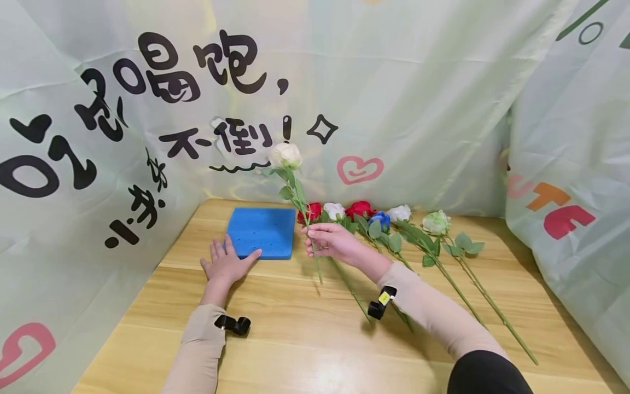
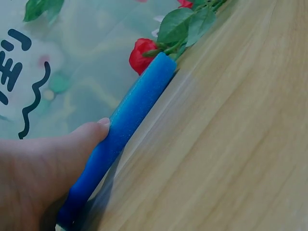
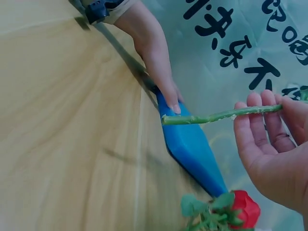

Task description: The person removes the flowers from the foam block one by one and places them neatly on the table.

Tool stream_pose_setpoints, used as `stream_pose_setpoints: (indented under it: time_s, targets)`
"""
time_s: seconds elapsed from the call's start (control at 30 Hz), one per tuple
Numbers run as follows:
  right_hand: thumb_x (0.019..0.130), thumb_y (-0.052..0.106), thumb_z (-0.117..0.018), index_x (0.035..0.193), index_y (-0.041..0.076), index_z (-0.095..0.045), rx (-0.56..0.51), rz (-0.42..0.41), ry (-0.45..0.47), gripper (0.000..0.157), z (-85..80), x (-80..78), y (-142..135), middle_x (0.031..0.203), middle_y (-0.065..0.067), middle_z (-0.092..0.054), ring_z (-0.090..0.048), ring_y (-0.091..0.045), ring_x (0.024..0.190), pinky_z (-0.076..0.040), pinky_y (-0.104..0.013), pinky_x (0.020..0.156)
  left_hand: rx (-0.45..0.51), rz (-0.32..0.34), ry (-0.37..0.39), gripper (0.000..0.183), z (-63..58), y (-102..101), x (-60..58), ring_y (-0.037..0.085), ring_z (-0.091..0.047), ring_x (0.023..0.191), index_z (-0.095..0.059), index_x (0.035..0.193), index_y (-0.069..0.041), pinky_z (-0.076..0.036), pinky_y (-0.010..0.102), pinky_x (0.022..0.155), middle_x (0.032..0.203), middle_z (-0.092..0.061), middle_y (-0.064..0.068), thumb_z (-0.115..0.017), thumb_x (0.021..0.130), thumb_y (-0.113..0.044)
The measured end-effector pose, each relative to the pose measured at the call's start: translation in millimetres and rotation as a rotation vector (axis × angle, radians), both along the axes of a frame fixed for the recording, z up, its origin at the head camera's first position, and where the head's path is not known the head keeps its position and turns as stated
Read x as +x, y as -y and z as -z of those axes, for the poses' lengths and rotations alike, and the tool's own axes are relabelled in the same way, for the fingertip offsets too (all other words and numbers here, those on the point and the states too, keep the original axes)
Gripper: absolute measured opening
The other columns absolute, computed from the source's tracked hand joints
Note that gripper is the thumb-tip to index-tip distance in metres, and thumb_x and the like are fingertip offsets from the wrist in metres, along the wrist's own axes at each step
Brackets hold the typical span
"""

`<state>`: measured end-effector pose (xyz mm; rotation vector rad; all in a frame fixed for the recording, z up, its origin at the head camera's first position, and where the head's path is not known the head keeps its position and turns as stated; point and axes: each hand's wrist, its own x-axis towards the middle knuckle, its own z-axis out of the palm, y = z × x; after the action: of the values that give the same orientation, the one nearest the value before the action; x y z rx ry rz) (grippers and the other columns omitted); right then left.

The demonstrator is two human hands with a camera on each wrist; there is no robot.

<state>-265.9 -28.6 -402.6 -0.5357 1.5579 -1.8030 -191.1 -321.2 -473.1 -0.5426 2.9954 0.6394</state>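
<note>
With its thumb and fingertips, my right hand (image 1: pixel 339 243) holds a white artificial rose (image 1: pixel 285 156) by its green stem. The rose stands tilted, bloom up, right of a blue foam block (image 1: pixel 263 232). In the right wrist view, the bare cut end of the stem (image 3: pixel 211 118) points out from the fingers and overlaps the block. My left hand (image 1: pixel 227 266) rests at the block's near left corner, fingers spread and thumb along the front edge. The left wrist view shows that thumb (image 2: pixel 94 132) against the block. Several small holes dot the block's top.
Right of the block lie more artificial roses: a red one (image 1: pixel 310 211), a white one (image 1: pixel 334 211), another red one (image 1: pixel 360 208), a blue one (image 1: pixel 381 220) and a pale green one (image 1: pixel 436 222). Their stems stretch toward the front right. Printed curtains (image 1: pixel 418 109) surround the wooden table (image 1: pixel 295 339).
</note>
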Motion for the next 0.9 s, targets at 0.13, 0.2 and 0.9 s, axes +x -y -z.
stream_pose_setpoints:
  time_s: [0.13, 0.2, 0.9]
  targets:
    - [0.102, 0.013, -0.05, 0.128, -0.003, -0.055, 0.016, 0.005, 0.016, 0.031, -0.3, 8.6, -28, 0.085, -0.003, -0.067, -0.066, -0.017, 0.079, -0.055, -0.038, 0.082, 0.002, 0.004, 0.004, 0.12, -0.6, -2, 1.3, 0.048, 0.015, 0.147, 0.013, 0.155, -0.004, 0.006, 0.076, 0.108, 0.158, 0.018, 0.031, -0.034, 0.081, -0.086]
    - [0.101, 0.013, -0.051, 0.126, 0.0, -0.057, 0.024, 0.015, 0.016, 0.028, -0.5, 12.8, -43, 0.086, -0.002, -0.067, -0.066, -0.017, 0.08, -0.055, -0.038, 0.082, 0.003, 0.007, 0.004, 0.12, -0.5, -2, 1.4, 0.048, 0.015, 0.147, 0.013, 0.155, -0.004, 0.006, 0.076, 0.108, 0.158, 0.017, 0.031, -0.034, 0.081, -0.086]
    - [0.105, 0.01, -0.041, 0.123, 0.018, -0.063, -0.072, 0.022, 0.024, 0.03, 3.1, 52.6, -174, 0.091, 0.0, -0.067, -0.067, -0.013, 0.084, -0.057, -0.03, 0.082, 0.022, 0.007, 0.002, 0.119, 1.0, 0, 0.4, 0.048, 0.016, 0.147, 0.015, 0.154, -0.005, 0.006, 0.077, 0.108, 0.158, 0.017, 0.03, -0.035, 0.082, -0.085]
